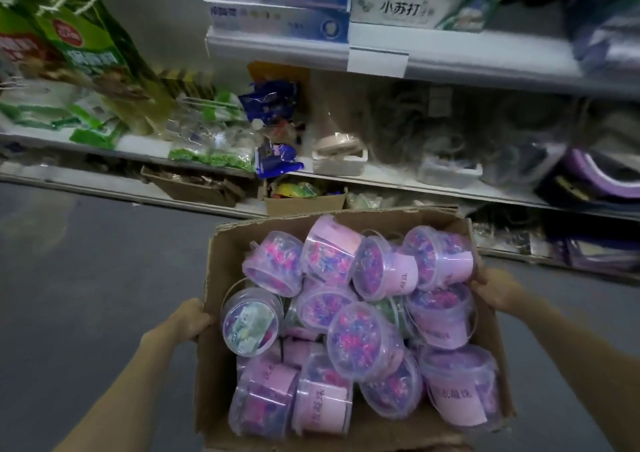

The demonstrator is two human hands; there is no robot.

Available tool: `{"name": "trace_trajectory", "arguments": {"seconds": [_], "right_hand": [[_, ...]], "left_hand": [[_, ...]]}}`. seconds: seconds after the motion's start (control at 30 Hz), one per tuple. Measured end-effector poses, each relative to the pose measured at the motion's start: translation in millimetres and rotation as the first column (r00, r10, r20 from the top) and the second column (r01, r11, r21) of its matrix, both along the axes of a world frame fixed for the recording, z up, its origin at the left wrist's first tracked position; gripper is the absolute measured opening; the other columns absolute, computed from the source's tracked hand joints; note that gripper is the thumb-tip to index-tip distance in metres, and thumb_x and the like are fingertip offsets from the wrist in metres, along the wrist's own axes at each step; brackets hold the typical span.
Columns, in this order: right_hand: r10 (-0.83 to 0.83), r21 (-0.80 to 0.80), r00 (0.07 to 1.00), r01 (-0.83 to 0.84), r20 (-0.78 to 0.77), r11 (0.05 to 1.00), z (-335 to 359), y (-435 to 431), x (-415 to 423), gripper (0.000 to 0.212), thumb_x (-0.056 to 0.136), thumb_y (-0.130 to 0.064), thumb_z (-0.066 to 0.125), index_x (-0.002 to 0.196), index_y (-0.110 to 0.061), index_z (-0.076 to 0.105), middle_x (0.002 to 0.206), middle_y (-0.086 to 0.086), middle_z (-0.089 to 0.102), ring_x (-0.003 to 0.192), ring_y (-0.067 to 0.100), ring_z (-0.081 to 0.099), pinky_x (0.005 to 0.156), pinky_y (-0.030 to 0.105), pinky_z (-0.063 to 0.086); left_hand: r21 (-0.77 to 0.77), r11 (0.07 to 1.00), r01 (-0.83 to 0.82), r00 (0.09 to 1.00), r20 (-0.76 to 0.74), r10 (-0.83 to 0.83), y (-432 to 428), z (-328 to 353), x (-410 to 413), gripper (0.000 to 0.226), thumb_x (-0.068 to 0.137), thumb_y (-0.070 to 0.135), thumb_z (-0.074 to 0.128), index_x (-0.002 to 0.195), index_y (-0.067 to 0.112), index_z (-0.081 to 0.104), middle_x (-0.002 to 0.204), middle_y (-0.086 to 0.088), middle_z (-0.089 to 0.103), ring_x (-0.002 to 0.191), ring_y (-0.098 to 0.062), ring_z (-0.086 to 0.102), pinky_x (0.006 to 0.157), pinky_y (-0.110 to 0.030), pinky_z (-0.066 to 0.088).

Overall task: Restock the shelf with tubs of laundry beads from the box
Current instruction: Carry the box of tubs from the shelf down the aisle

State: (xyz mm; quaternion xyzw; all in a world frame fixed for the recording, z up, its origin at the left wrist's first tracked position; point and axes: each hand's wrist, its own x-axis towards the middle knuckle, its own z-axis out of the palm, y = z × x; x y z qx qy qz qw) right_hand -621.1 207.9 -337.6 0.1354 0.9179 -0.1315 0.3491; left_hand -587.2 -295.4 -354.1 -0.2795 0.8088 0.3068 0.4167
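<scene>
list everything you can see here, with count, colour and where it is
tubs of laundry beads: at least twelve, clear with pink-purple beads and pink labels, piled loosely in the box
cardboard box: one, brown, open, held in front of the shelf
shelf: one unit, white-grey, several tiers, behind the box
toothpaste cartons: several, blue-white and green-white, top tier
green bags: at least two, upper left
blue packets: about two, middle tier
small cardboard boxes: two, brown, lowest tier
purple roll: one, right edge
left hand: grips the box's left edge
right hand: grips its right edge
</scene>
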Motion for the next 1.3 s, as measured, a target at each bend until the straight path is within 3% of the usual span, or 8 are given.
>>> {"name": "trace_trajectory", "arguments": {"seconds": [0.17, 0.33, 0.5, 0.7, 0.87, 1.03, 1.17, 1.3], "right_hand": [[-0.172, -0.037, 0.985, 0.173, 0.021, 0.984, -47.2, 24.3, 28.9, 0.043, 0.098, -0.027, 0.046, 0.130, -0.001, 0.053, 0.132, 0.022, 0.054, 0.120, 0.036, 0.052, 0.094, 0.031, 0.039], [-0.313, -0.063, 0.950, 0.312, -0.017, 0.948, -110.0, 47.5, 38.5, 0.030, 0.094, -0.011, 0.054, 0.110, 0.013, 0.063, 0.116, 0.034, 0.059, 0.111, 0.044, 0.056, 0.091, 0.039, 0.041], [-0.340, -0.071, 0.940, 0.338, -0.011, 0.938, -169.0, 64.6, 36.4, 0.032, 0.095, -0.013, 0.052, 0.116, 0.011, 0.061, 0.120, 0.033, 0.058, 0.114, 0.044, 0.055, 0.093, 0.040, 0.042], [-0.393, -0.064, 0.920, 0.392, -0.003, 0.918, -248.2, 76.1, 29.1, 0.030, 0.095, -0.012, 0.053, 0.109, 0.012, 0.063, 0.112, 0.034, 0.061, 0.106, 0.045, 0.058, 0.086, 0.040, 0.043], [-0.404, -0.049, 0.915, 0.403, -0.010, 0.914, -325.1, 75.7, 17.2, 0.032, 0.094, -0.011, 0.055, 0.105, 0.019, 0.061, 0.110, 0.037, 0.060, 0.104, 0.048, 0.058, 0.083, 0.039, 0.042], [-0.367, -0.066, 0.930, 0.365, -0.018, 0.929, -398.2, 66.4, 2.4, 0.026, 0.092, -0.004, 0.054, 0.108, 0.015, 0.062, 0.110, 0.035, 0.061, 0.104, 0.045, 0.059, 0.082, 0.038, 0.043], [-0.359, -0.107, 0.933, 0.354, -0.028, 0.929, -449.7, 57.6, -12.6, 0.025, 0.092, -0.002, 0.054, 0.108, 0.014, 0.063, 0.110, 0.033, 0.062, 0.104, 0.044, 0.060, 0.083, 0.036, 0.043], [-0.342, -0.126, 0.939, 0.336, -0.024, 0.933, -495.0, 53.3, -30.8, 0.025, 0.092, -0.005, 0.055, 0.108, 0.011, 0.064, 0.111, 0.030, 0.063, 0.105, 0.040, 0.060, 0.086, 0.037, 0.044]], "left_hand": [[-0.057, 0.995, 0.080, 0.997, 0.000, -0.080, 30.2, -43.0, -32.3, 0.013, 0.084, 0.004, 0.058, 0.073, -0.001, 0.064, 0.063, -0.009, 0.059, 0.054, -0.020, 0.056, 0.036, -0.016, 0.043], [-0.053, 0.993, 0.101, 0.995, -0.012, -0.102, 51.7, -104.3, -50.1, 0.017, 0.083, -0.002, 0.057, 0.068, 0.002, 0.064, 0.057, -0.009, 0.058, 0.049, -0.019, 0.054, 0.036, -0.017, 0.042], [-0.081, 0.989, 0.124, 0.991, -0.034, -0.127, 61.5, -175.8, -58.5, 0.010, 0.082, -0.001, 0.061, 0.082, -0.009, 0.067, 0.077, -0.021, 0.068, 0.064, -0.030, 0.063, 0.056, -0.032, 0.053], [-0.122, 0.981, 0.150, 0.988, -0.026, -0.154, 82.4, -243.7, -71.3, 0.015, 0.085, -0.002, 0.059, 0.077, -0.012, 0.066, 0.072, -0.017, 0.062, 0.062, -0.022, 0.054, 0.056, -0.026, 0.041], [-0.145, 0.982, 0.123, 0.991, -0.036, -0.129, 91.4, -308.0, -87.2, 0.026, 0.086, -0.005, 0.056, 0.060, 0.000, 0.054, 0.059, -0.005, 0.053, 0.053, -0.020, 0.048, 0.039, -0.013, 0.037], [-0.202, 0.966, 0.162, 0.985, -0.030, -0.171, 87.5, -369.3, -96.8, 0.030, 0.088, -0.001, 0.056, 0.058, 0.003, 0.053, 0.071, -0.008, 0.054, 0.055, -0.019, 0.046, 0.050, -0.025, 0.034], [-0.239, 0.951, 0.195, 0.978, -0.020, -0.205, 78.9, -414.4, -101.5, 0.019, 0.088, 0.005, 0.058, 0.088, -0.012, 0.067, 0.083, -0.014, 0.061, 0.065, -0.020, 0.048, 0.059, -0.024, 0.032], [-0.229, 0.962, 0.145, 0.987, -0.032, -0.157, 67.8, -457.3, -112.2, 0.019, 0.085, 0.002, 0.062, 0.093, -0.015, 0.065, 0.091, -0.026, 0.064, 0.071, -0.024, 0.053, 0.066, -0.027, 0.038]]}}
